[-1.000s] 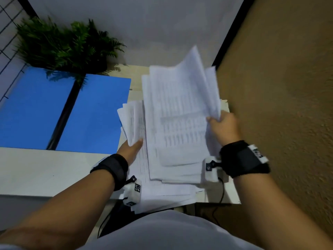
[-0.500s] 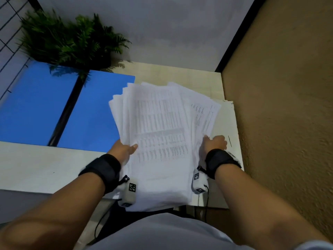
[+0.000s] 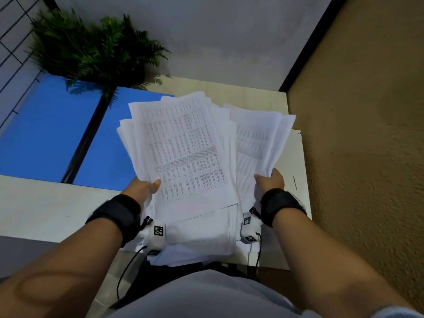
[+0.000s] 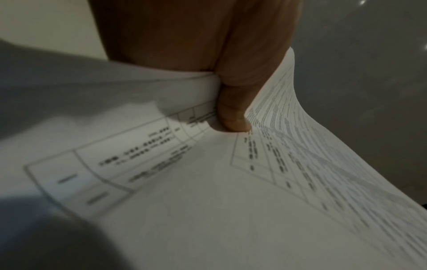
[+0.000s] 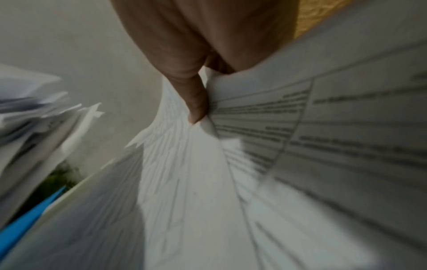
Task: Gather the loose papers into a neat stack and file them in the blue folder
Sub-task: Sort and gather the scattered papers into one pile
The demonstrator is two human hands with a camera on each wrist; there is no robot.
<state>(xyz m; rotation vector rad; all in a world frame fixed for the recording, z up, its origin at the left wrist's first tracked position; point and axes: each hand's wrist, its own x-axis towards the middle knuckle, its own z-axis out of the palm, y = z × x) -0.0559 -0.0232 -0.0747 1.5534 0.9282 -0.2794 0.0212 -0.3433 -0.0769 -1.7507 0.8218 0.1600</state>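
A thick, uneven pile of printed white papers [image 3: 185,157] is lifted over the white table [image 3: 41,210], its sheets fanned and splayed. My left hand [image 3: 144,188] grips the pile's left edge, thumb on top, as the left wrist view shows [image 4: 233,109]. My right hand [image 3: 269,181] pinches a fanned bunch of papers [image 5: 231,164] on the right side, the thumb [image 5: 196,102] pressing between sheets. The blue folder [image 3: 50,131] lies open and flat at the left, its black spine [image 3: 85,138] down the middle. Part of the pile overlaps the folder's right corner in the head view.
A green fern [image 3: 91,47] stands behind the folder at the back left. A tan textured wall [image 3: 367,134] runs close along the table's right edge. More sheets lie at the table's near edge [image 3: 206,251]. Wrist-camera cables hang below the table front.
The papers, raised and flapping a second ago, came down into one pile. Both hands now hold it at the near corners, and the sheets have splayed further right.
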